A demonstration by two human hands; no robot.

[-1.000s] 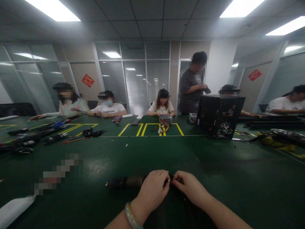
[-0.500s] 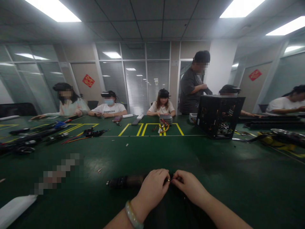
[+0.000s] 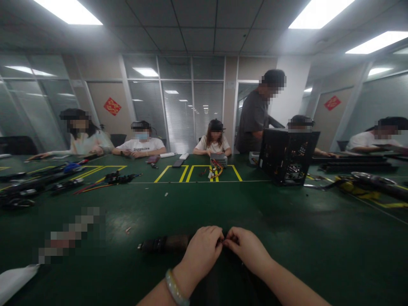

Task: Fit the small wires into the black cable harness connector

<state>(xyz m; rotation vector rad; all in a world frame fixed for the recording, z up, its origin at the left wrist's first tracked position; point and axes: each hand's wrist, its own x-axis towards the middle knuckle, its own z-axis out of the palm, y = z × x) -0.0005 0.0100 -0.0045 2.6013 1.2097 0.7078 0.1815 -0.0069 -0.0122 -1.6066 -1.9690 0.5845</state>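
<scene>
Close together at the front of the table, my left hand [image 3: 204, 246] and my right hand [image 3: 245, 246] meet at their fingertips. Both have thumb and fingers pinched, and whatever lies between them is too small and dark to name. A dark cylindrical tool [image 3: 167, 244], shaped like a power screwdriver with a metal tip pointing left, lies on the table. Its right end disappears behind my left hand; whether the hand touches it I cannot tell. A pale bangle circles my left wrist.
Green table [image 3: 197, 208] with yellow lines. A black computer case [image 3: 283, 157] stands back right, near a yellow-and-black bundle [image 3: 360, 187]. Cables [image 3: 117, 177] and dark parts lie at left, and a white packet [image 3: 15, 280] at front left. Several people sit opposite; one person stands.
The view has turned slightly right. My hands stay fingertip to fingertip, and the small bright yellowish spot between them no longer shows. The standing person's forearm has dropped behind the computer case.
</scene>
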